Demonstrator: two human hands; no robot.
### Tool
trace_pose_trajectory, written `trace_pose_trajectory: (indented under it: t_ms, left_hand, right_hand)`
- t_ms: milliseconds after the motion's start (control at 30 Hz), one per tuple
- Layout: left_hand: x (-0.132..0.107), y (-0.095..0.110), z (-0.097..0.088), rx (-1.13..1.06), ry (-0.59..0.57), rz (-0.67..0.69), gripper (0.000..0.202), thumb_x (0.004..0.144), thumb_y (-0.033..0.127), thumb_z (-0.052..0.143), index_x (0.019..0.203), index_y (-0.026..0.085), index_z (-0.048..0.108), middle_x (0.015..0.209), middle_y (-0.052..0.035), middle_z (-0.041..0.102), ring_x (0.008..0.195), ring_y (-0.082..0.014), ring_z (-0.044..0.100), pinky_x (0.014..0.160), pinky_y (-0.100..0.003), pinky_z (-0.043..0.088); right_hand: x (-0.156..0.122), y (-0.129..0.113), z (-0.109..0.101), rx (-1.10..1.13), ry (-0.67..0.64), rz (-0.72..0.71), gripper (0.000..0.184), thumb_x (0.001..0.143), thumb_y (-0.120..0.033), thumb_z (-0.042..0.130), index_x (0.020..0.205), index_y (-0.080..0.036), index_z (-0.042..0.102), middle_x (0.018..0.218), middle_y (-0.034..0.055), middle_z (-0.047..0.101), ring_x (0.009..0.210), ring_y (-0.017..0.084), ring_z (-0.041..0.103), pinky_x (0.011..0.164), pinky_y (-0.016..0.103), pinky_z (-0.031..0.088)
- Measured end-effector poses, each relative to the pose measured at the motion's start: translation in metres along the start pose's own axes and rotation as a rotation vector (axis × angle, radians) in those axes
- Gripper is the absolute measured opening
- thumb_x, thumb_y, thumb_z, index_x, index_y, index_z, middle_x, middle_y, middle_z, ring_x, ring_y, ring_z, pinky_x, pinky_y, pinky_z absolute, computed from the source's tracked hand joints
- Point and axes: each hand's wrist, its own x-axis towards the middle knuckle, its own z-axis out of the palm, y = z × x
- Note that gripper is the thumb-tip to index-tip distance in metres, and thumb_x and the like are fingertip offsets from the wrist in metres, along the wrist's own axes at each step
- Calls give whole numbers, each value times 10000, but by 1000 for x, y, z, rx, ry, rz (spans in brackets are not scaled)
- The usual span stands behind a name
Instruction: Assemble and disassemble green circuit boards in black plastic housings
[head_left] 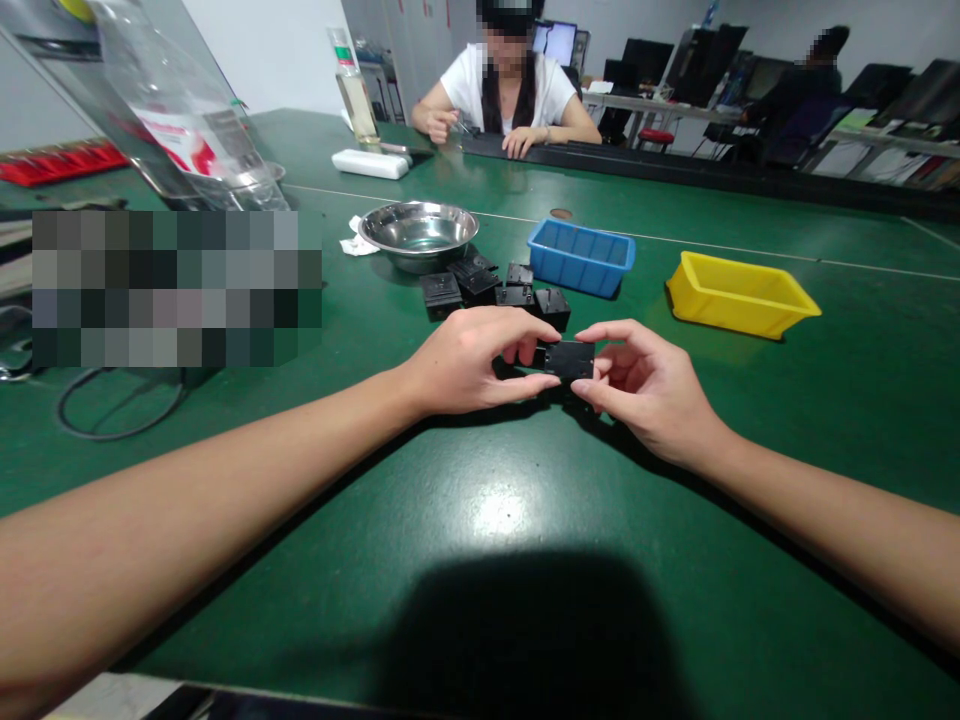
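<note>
A small black plastic part is held just above the green table, between both hands. My left hand pinches its left end with thumb and fingers. From the right, my right hand grips the other end, fingers curled around it. Just behind my hands lies a loose cluster of several similar black parts.
A steel bowl, a blue bin and a yellow bin stand beyond the parts. A clear plastic bag and a cable loop are at the left. A person in white sits across the table.
</note>
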Motion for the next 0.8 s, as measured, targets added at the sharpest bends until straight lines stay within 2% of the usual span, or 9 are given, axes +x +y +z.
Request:
trace_pose_trajectory:
  t_ms: [167, 400, 600, 800]
  left_hand:
    - [0, -1, 0, 17, -6, 2, 322, 914, 441, 713, 1084, 168, 697, 715, 0, 685, 669, -124, 657, 671, -226, 496]
    - [2, -2, -1, 36, -5, 7, 340, 916, 463, 719, 1085, 169, 695, 817, -32, 711, 774, -158, 657, 757, -276, 495]
    - [4, -4, -1, 126, -35, -129, 365, 893, 459, 723, 1105, 168, 664, 992, -76, 713, 943, -227, 636, 896, -369, 491]
    - [2, -9, 1, 127, -160, -261, 476, 816, 441, 790, 1174, 164, 643, 1163, -123, 663, 1083, -288, 612, 970, -441, 497]
  right_hand:
    - [0, 0, -1, -7, 11, 1, 368, 789, -290, 840, 1103, -245, 655, 632, -64, 583, 506, 118, 543, 483, 268, 460]
    - [-2, 0, 0, -16, 53, -39, 378, 793, -353, 835, 1105, -251, 647, 652, -44, 593, 531, 134, 541, 489, 285, 452]
    - [0, 2, -3, 23, 233, -102, 414, 800, -454, 811, 1091, -290, 567, 679, -45, 539, 532, 149, 525, 479, 308, 431]
    - [5, 13, -8, 52, 296, -98, 353, 847, -414, 750, 1100, -287, 539, 658, -58, 517, 517, 137, 502, 459, 282, 380]
